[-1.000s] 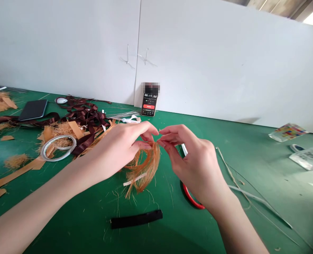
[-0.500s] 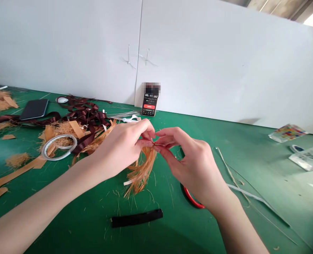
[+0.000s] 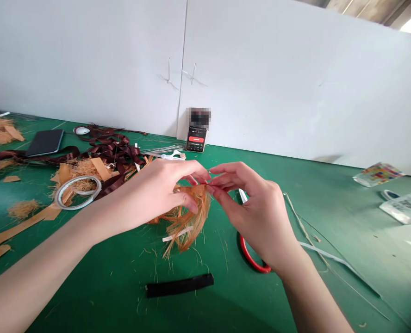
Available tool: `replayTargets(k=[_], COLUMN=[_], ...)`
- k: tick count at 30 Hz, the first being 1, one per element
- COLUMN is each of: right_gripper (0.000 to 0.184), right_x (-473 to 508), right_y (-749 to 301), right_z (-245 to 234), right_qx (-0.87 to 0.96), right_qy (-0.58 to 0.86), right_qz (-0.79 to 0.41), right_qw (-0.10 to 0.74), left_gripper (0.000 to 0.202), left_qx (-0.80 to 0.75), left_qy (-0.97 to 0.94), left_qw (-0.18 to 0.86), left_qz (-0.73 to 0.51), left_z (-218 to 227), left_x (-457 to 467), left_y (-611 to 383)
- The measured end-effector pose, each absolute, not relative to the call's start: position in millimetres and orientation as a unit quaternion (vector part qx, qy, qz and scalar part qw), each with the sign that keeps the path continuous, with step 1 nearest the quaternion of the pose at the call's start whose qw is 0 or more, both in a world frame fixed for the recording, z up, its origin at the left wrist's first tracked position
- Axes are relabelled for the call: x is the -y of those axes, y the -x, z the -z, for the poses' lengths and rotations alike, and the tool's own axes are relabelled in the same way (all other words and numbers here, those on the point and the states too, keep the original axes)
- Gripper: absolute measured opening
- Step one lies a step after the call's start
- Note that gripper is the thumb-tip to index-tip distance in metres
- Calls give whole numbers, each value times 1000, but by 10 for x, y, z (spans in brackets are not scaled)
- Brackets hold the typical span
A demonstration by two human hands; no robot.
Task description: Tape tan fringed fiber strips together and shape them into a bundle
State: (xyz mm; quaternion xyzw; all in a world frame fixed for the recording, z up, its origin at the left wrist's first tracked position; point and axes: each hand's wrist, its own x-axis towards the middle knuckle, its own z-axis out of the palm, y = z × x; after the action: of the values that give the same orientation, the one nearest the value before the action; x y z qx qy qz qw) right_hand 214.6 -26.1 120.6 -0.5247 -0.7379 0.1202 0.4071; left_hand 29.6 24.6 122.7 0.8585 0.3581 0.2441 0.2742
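A bunch of frayed orange-brown ribbon strands (image 3: 200, 217) hangs in front of me, its loose ends pointing down toward the table. The thumb and fingers of my right hand (image 3: 252, 203) pinch its top edge. My left hand (image 3: 164, 189) is just behind and beside the strands, with thumb and fingers apart; whether a fingertip touches the top edge I cannot tell. A small white strip (image 3: 172, 235) lies by the lower strands. Partly under my right hand are scissors with a red handle (image 3: 252, 259).
On the green table (image 3: 122, 268) lie a black strip (image 3: 179, 285), a tape ring (image 3: 60, 196), dark brown ribbon (image 3: 110, 150) and frayed scraps (image 3: 23, 209). A phone (image 3: 196, 138) leans on the white partition (image 3: 278, 83). Wires (image 3: 344, 263) and clear packets (image 3: 379, 175) are at right.
My left thumb has come away from the strands and the left fingers have opened. My right hand keeps its pinch, shifted slightly right. More of the strands' upper part shows.
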Motion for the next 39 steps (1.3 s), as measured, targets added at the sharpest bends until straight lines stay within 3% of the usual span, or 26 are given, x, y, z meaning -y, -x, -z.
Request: replayTargets(k=[10, 19, 23, 31, 34, 39], right_gripper=[18, 18, 18, 23, 29, 23], right_x=[260, 257, 261, 267, 265, 255], right_y=[-2134, -2138, -2137, -2127, -2126, -2145], right_z=[-1219, -1214, -1211, -1197, -1198, -1223], right_qx=[733, 732, 730, 751, 747, 715], right_qy=[529, 529, 534, 526, 526, 541], right_qz=[-119, -114, -127, -120, -130, -151], right_qw=[410, 413, 407, 380, 384, 416], left_gripper=[6, 20, 12, 20, 16, 13], left_qx=[-330, -326, -350, -364, -372, -366], left_qy=[-880, -871, -864, -895, -891, -855], left_qw=[189, 220, 224, 117, 160, 285], left_qz=[-285, -294, -285, -229, -206, -230], left_z=[-1222, -1251, -1242, -1146, -1164, -1211], left_x=[-253, -254, -243, -228, -238, -271], left_y=[-295, -279, -325, -402, -380, -335])
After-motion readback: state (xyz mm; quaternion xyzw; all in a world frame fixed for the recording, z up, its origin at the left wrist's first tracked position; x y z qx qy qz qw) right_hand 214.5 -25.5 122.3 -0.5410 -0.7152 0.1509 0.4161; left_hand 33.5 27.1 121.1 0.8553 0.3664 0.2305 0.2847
